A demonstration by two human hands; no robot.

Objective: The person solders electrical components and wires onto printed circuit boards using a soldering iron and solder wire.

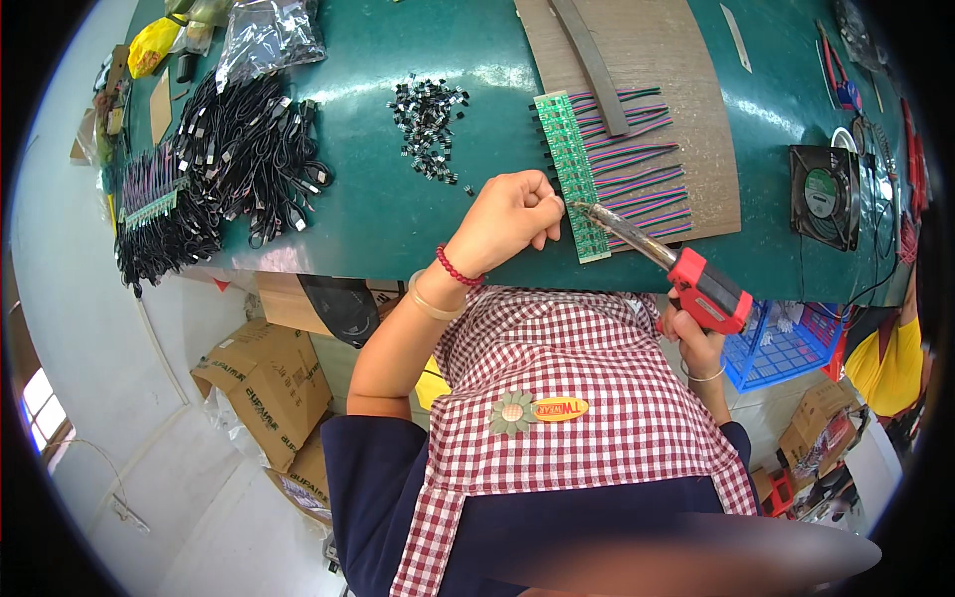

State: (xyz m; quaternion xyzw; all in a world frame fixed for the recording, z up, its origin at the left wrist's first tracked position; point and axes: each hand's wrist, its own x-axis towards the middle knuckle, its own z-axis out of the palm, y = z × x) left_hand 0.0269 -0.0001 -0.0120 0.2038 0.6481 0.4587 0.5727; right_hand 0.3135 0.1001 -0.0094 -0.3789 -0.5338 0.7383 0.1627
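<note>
My right hand point(695, 338) is wrapped round the red and black handle of a soldering gun point(711, 292). Its metal tip points up and left, touching or just above the lower part of a long green circuit board panel point(569, 164). At the panel's left edge my left hand point(512, 212) is closed in a pinch; whatever it holds is hidden by the fingers. Several bundles of thin black, pink and teal wires point(642, 179) run rightward from the panel. Small black connectors line part of its left edge.
The panel lies on a brown board point(711, 149), with a grey metal bar point(595, 70) across the wires. Small black connectors point(426, 124) are heaped left of it. Farther left lie black cables point(249, 149). A fan point(825, 197) stands at right; a blue basket point(781, 348) sits below.
</note>
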